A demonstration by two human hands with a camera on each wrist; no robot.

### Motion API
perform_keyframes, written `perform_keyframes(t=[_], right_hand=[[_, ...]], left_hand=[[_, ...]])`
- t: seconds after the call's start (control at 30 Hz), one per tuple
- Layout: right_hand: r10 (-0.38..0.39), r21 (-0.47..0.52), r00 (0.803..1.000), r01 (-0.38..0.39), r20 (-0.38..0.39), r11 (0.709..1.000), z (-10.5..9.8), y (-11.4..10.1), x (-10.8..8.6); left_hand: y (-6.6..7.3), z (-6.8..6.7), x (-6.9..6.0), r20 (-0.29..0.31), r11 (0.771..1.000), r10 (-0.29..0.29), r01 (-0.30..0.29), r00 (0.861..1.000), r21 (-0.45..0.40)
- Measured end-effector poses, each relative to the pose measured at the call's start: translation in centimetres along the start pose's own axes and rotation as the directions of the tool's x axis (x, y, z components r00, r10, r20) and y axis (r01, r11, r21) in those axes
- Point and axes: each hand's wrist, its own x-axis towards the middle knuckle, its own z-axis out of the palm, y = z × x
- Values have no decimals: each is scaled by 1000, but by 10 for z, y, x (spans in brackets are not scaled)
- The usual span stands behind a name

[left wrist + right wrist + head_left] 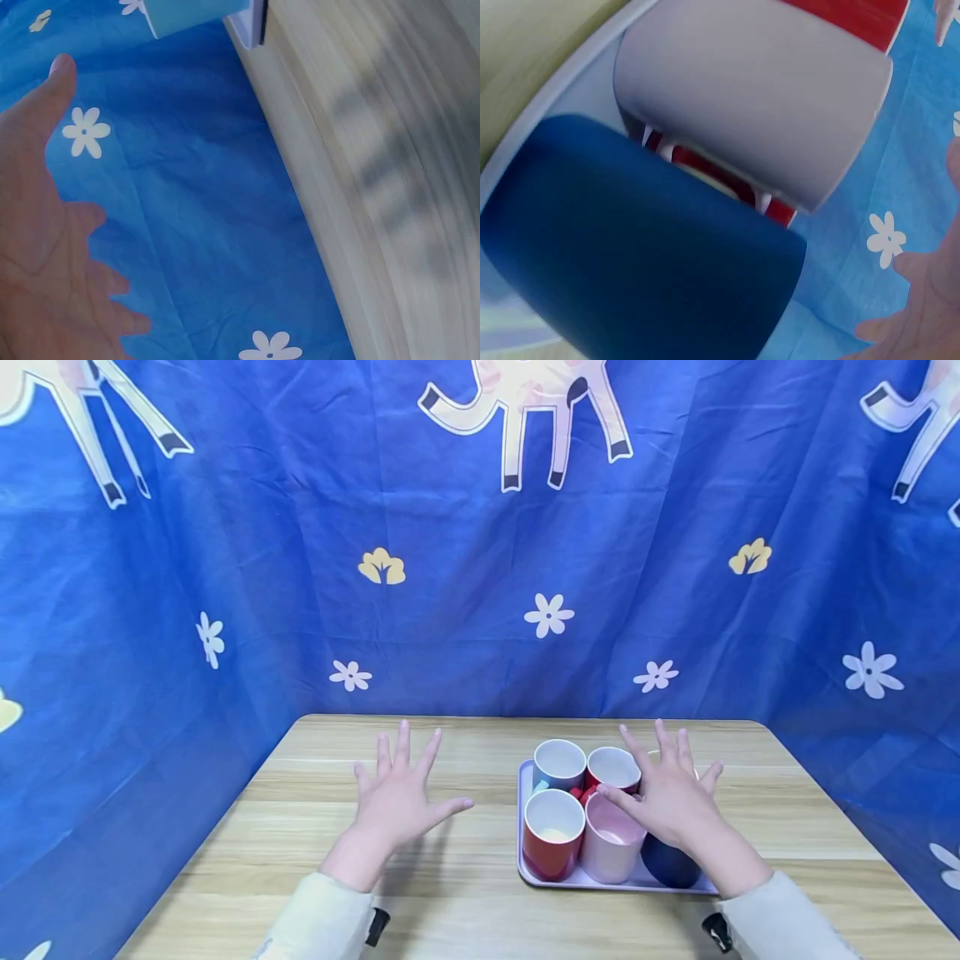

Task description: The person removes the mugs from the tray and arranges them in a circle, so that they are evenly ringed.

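Note:
My left hand (397, 802) hovers over the wooden table, palm down with fingers spread, holding nothing. To the right, a lilac tray (522, 827) carries several mugs standing upright. At its left are a light blue mug (558, 766) and, in front of it, a red-brown mug (553, 843). Beside them stand another red mug (615, 768) and a pink mug (611, 847). My right hand (675, 797) is spread above the tray's right part, partly hiding a dark blue mug (670, 862) and a pale-rimmed one. The right wrist view shows the dark blue mug (645, 247) close up.
The wooden table (300, 827) extends left of the tray and right of it. Blue cloth (465, 568) printed with flowers and animals hangs behind the table and along both sides.

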Motion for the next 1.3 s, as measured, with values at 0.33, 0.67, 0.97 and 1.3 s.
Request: perform_keyframes(t=[0.33,0.67,0.97,1.3], right_hand=[[17,-13,1000,-17,2,1000,-12,19,3],[67,29,998,-67,-10,997,-21,49,2],[108,44,994,-107,-14,993,-24,76,-3],[114,104,992,-108,-56,989,-20,105,-9]], left_hand=[[17,-1,4,-22,998,32,-33,999,-57],[29,9,4,-41,988,85,-90,995,-127],[38,21,1,-85,960,149,-164,985,-225],[47,37,-2,-100,895,168,-194,981,-401]])
